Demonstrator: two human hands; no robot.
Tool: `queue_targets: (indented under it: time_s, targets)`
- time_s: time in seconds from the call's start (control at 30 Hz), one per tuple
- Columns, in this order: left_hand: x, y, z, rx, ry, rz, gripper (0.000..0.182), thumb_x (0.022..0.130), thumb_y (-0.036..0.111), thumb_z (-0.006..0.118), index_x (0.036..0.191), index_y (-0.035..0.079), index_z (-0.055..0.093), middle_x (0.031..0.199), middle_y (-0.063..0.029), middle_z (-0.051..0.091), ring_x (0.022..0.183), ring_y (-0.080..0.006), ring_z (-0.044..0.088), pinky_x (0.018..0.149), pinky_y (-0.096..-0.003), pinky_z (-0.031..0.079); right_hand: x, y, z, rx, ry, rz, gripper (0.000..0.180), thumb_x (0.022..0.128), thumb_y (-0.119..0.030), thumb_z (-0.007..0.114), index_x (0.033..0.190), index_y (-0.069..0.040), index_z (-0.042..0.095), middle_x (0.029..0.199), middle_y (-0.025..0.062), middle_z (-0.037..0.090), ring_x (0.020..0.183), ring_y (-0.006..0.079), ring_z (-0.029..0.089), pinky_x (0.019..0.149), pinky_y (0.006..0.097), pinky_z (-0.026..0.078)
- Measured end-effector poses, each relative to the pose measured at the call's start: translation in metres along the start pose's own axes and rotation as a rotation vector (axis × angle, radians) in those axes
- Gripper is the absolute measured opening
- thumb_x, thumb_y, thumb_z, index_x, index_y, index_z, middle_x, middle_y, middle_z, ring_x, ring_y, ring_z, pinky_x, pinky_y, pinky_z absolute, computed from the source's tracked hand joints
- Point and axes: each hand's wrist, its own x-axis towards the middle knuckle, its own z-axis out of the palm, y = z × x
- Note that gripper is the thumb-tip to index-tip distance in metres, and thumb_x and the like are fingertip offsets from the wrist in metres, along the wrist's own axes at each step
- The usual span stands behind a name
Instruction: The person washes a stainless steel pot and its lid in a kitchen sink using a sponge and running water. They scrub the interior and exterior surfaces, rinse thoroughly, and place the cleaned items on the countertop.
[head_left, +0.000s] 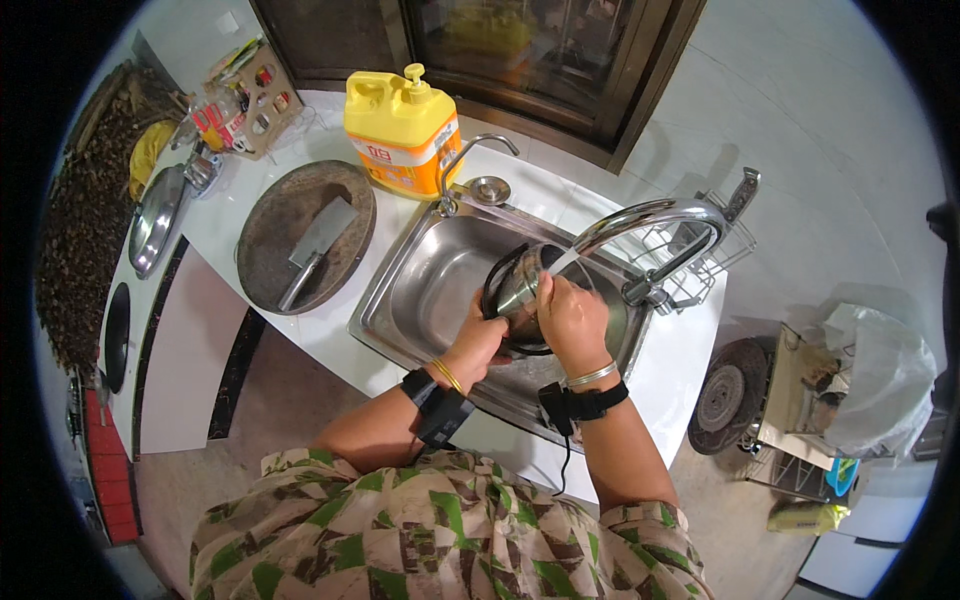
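Note:
A shiny metal vessel (519, 292) with a black handle or rim is tilted inside the stainless-steel sink (431, 289). My left hand (478, 341) grips its lower left side, thumb on the outside. My right hand (574, 319), fingers curled, is at the vessel's mouth under the running water (564, 260). Whatever may be inside that hand is hidden. The water comes from a curved chrome faucet (652, 212) arching over the sink from the right.
A thin second spout (480, 142) stands behind the sink beside a yellow detergent jug (401, 131) with a pump. To the left, a cleaver (324, 231) lies on a round chopping board (259, 247). Right of the faucet, a wire rack (720, 255) holds a knife.

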Motion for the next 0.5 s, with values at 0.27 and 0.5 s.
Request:
queue_targets:
  time_s: [0.27, 0.5]
  targets:
    - [0.007, 0.039, -0.008, 1.027, 0.155, 0.398, 0.077, 0.081, 0.013, 0.062, 0.150, 0.014, 0.029, 0.136, -0.0407, 0.031, 0.122, -0.0511, 0.042, 0.102, -0.0529, 0.038, 0.021, 0.016, 0.015, 1.629, -0.180, 0.664, 0.031, 0.102, -0.025, 0.046, 0.114, 0.001, 0.059, 0.107, 0.0114, 0.065, 0.089, 0.0249, 0.065, 0.077, 0.0397, 0.053]
    - [-0.004, 0.013, 0.026, 1.124, 0.092, 1.079, 0.056, 0.088, 0.023, 0.059, 0.137, 0.001, 0.043, 0.136, -0.0273, 0.046, 0.132, -0.0442, 0.038, 0.110, -0.0554, 0.027, 0.013, 0.035, 0.053, 2.008, -0.078, 0.741, 0.035, 0.104, -0.031, 0.043, 0.108, 0.000, 0.059, 0.100, 0.0098, 0.066, 0.085, 0.0240, 0.065, 0.079, 0.0388, 0.055]
